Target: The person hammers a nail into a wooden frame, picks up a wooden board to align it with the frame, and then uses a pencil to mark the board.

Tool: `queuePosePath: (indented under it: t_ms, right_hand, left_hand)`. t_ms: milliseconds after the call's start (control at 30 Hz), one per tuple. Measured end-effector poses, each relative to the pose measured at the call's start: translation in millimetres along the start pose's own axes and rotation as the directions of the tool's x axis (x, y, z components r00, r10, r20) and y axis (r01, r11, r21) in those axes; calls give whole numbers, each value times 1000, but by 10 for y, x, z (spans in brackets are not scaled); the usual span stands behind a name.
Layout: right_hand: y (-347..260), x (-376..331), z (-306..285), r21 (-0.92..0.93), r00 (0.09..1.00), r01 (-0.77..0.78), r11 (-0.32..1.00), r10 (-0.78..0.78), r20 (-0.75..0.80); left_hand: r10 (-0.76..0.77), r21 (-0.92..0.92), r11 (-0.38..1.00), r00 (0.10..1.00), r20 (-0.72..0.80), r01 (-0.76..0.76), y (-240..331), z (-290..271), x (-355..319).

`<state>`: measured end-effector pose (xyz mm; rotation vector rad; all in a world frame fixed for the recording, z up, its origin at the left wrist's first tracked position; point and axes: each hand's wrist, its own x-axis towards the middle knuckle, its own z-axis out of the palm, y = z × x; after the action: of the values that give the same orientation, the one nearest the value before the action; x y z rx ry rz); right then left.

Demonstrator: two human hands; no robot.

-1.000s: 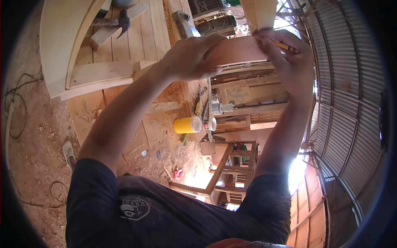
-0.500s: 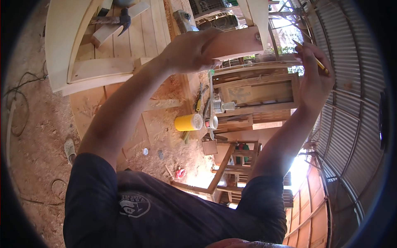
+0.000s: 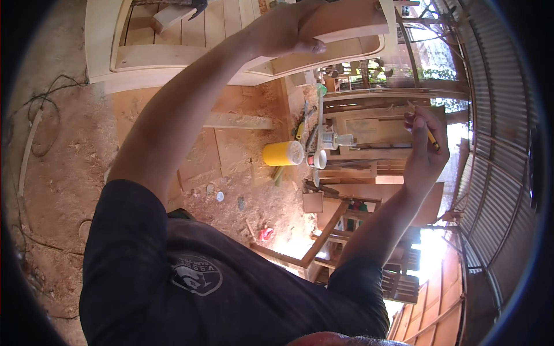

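Note:
My left hand (image 3: 288, 30) is wrapped round the near end of a reddish-brown piece of wood (image 3: 349, 22) at the top of the view. That piece overlaps the pale wooden frame (image 3: 101, 43) with its rounded opening; whether they touch I cannot tell. A yellow pencil (image 3: 433, 140) is pinched in my right hand (image 3: 424, 144), raised at the right and apart from the wood. Part of a hammer (image 3: 199, 7) shows at the upper left, beside a short wooden block (image 3: 171, 18).
A yellow container (image 3: 279, 153) and a white cup (image 3: 317, 159) stand near a clear bottle (image 3: 337, 139). Sawdust covers the ground (image 3: 213, 222). A cable (image 3: 40, 104) lies coiled at the left. Wooden furniture frames (image 3: 329, 233) are lower right, corrugated metal sheeting (image 3: 499, 115) beyond.
The view has shifted, showing more of the pale frame's rounded opening. My left hand has moved up in the picture with the wood. My right hand has come lower, still holding the pencil.

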<state>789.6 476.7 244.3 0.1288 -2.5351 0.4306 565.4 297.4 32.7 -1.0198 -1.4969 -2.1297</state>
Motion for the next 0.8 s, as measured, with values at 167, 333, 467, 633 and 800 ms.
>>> queuePosePath:
  t_ms: [167,333,467,633,800]
  right_hand:
    - [174,-550,-85,80,994,-100,992,104,-41]
    - [500,-1210,-431,80,982,-137,987,145,-117]
    - [1029,-1930,-300,256,952,-233,938,274,-135]
    - [1703,-3380,669,496,703,-644,582,706,84]
    - [1226,-4301,1290,430,484,-845,317,795,366]
  left_hand:
    - [-39,-162,986,998,42,45,-39,54,-45]
    - [-100,-187,974,982,159,130,-68,224,28]
    - [-220,-162,954,954,202,254,121,144,123]
    - [-271,-107,951,949,163,290,122,70,106]
    - [-286,-75,952,948,137,298,-30,-17,36]
